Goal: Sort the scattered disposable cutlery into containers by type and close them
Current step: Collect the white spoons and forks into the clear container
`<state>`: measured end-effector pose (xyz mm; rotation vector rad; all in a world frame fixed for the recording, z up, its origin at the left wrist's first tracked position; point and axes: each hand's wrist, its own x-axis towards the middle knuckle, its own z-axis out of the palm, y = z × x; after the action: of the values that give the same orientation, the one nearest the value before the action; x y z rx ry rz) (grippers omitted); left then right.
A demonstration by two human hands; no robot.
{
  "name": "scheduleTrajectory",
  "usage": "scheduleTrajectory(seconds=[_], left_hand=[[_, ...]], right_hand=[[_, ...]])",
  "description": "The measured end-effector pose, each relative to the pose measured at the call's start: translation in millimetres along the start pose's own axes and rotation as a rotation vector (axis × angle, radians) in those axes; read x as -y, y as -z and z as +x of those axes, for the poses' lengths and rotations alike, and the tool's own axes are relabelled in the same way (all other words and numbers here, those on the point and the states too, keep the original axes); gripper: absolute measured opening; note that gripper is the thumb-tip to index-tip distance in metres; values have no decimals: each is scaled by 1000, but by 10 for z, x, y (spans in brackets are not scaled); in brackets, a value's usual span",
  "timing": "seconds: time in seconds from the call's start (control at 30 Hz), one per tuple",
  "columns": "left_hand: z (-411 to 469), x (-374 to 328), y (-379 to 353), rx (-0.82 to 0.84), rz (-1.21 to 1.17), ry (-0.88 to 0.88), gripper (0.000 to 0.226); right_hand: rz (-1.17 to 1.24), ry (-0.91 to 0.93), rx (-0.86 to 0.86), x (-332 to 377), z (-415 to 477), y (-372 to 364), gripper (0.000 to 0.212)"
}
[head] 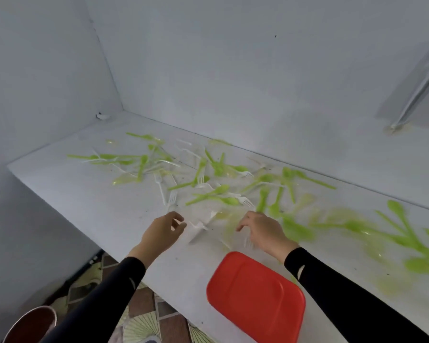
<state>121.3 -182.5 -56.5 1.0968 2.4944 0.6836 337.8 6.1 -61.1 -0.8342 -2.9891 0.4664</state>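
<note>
Gathering looks to be the step in hand, with the white pieces being picked out from the green. Both hands are low over the bench (84,194), at the near edge of the scatter.

The left hand (162,231) has its fingers curled and thumb and forefinger close together, just beside a small white bundle (200,230). Blur hides whether it pinches the bundle or only reaches for it. The right hand (263,232) is curled knuckles-up over a white fork (249,242) whose tines stick out beneath the palm. I cannot tell whether that fork is gripped or merely covered.

The bundle's long axis runs diagonally, from near-left to far-right. The fork under the right hand lies roughly near-to-far, tines pointing toward the person. Another white fork (172,198), just beyond the left hand, also has its tines at the near end. The green spoons (223,200) lie in every direction, crossing each other and the white pieces, and spread from the far left of the bench to the right edge of view.

Only 1 container part shows — a red lid (255,295) at the bench's near edge, close below the right hand. Whether a box sits under it is hidden.

By my reading the task is near its start, since almost everything is loose on the bench. The next move calls for lifting single white forks clear of the overlapping green handles, turning them to 1 common direction — and getting a container open to take them.
</note>
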Motion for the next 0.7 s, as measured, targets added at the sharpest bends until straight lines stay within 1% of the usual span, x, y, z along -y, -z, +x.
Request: scheduleTrajectory(seconds=[0.07, 0.1, 0.17, 0.2, 0.27, 0.3, 0.33, 0.43, 0.47, 0.53, 0.6, 0.63, 0.67, 0.7], left_hand=[[79, 27, -128, 49, 93, 43, 35], [97, 6, -199, 56, 127, 61, 40], [150, -56, -312, 68, 174, 95, 46], [201, -83, -354, 81, 190, 109, 48], [289, -131, -386, 104, 221, 141, 54], [346, -143, -397, 107, 229, 147, 58], [385, -156, -399, 104, 227, 145, 59], [485, -201, -415, 112, 135, 129, 49], [522, -228, -427, 112, 88, 119, 43], [586, -282, -452, 108, -4, 93, 31], [660, -334, -480, 113, -70, 62, 22], [695, -363, -488, 126, -99, 53, 20], [718, -386, -493, 137, -126, 45, 25], [737, -403, -499, 151, -143, 37, 34]], right_hand=[[-121, 33, -105, -37, 59, -75, 46], [-163, 46, -103, -65, 55, -99, 44], [-225, 54, -74, -143, 26, -194, 43], [-239, 63, -102, -192, 11, -244, 45], [-228, 76, -96, -249, -19, -282, 55], [-221, 88, -91, -281, -30, -286, 56], [-223, 107, -100, -300, -51, -280, 51], [-265, 150, -161, -286, -71, -233, 21], [-271, 148, -194, -291, -56, -224, 16], [-179, 145, -246, -307, -26, -222, 13], [-9, 91, -255, -312, -7, -193, 7], [54, 42, -244, -311, 1, -164, 8], [100, -2, -242, -297, 12, -118, 12], [127, -41, -253, -280, 35, -67, 14]])
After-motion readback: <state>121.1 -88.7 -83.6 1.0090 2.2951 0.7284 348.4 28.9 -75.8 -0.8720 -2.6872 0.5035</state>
